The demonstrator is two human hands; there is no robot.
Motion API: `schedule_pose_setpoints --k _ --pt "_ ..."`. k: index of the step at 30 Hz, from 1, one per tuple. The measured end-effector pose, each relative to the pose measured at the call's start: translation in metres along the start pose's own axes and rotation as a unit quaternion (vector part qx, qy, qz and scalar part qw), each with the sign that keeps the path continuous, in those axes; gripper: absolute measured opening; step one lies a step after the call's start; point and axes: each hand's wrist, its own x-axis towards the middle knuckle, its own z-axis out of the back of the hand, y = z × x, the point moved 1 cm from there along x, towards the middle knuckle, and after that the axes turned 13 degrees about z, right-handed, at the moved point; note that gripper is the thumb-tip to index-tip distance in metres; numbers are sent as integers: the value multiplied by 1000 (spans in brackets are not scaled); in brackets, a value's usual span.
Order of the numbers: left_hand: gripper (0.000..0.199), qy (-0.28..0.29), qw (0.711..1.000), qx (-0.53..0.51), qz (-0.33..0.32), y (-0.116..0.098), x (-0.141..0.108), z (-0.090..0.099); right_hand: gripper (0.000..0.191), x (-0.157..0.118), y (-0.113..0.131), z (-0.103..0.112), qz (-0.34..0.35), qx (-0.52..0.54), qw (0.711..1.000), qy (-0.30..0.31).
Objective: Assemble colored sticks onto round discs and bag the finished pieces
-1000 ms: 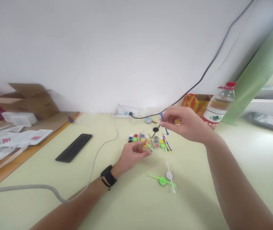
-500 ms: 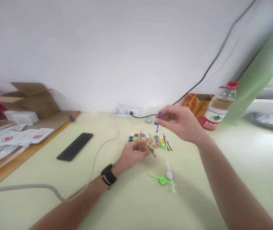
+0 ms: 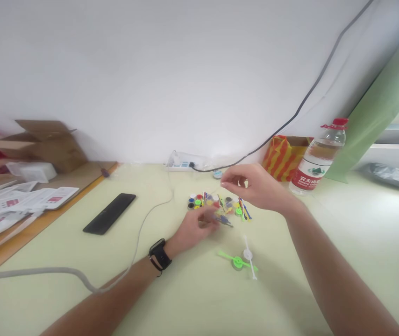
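Note:
My left hand (image 3: 199, 227) is curled, with thumb and fingers closing at a blurred plastic spinner arrow (image 3: 224, 220), dark with blue on it. How its parts sit together cannot be made out. My right hand (image 3: 246, 184) hovers above and to the right, thumb and fingertips pinched together; anything between them is too small or faint to name. Nearer me on the table lie a green spinner arrow (image 3: 238, 262) and a white spinner arrow (image 3: 247, 255), each with a round hub, their arms crossing. Behind my left hand are coloured round discs (image 3: 192, 200) and a bunch of coloured arrows (image 3: 245, 210).
At left lie a black phone-like slab (image 3: 109, 213), a grey cable (image 3: 80, 280), printed cards (image 3: 45, 198) and an open cardboard box (image 3: 52, 144). A power strip (image 3: 181, 166) lies by the wall. A large water bottle (image 3: 315, 165) and a red-yellow bag (image 3: 280, 156) stand at right.
The blue arrow that my right hand held upright now shows as a blue blur at my left fingertips. My right hand has lowered slightly, without the arrow.

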Motion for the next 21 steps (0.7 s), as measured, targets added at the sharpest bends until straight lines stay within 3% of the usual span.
schedule_pose_setpoints --k 5,7,11,15,19,21 --pt "48 14 999 -31 -13 -3 -2 0 21 -9 -4 12 -8 -43 998 46" --pt "50 38 998 -40 -9 -2 -2 0 23 -13 -11 11 -21 -49 994 95" --pt "45 49 998 -26 7 0 -2 -3 10 -13 -27 1 -21 -44 978 204" --pt "57 24 999 -44 1 -4 -2 -2 12 -7 -28 -3 11 -15 989 147" --pt "60 41 996 -80 -1 -12 -3 2 13 -4 -16 -4 26 20 986 166" --pt "57 54 995 -87 -3 -14 -4 3 13 -4 -10 -4 25 9 989 147"
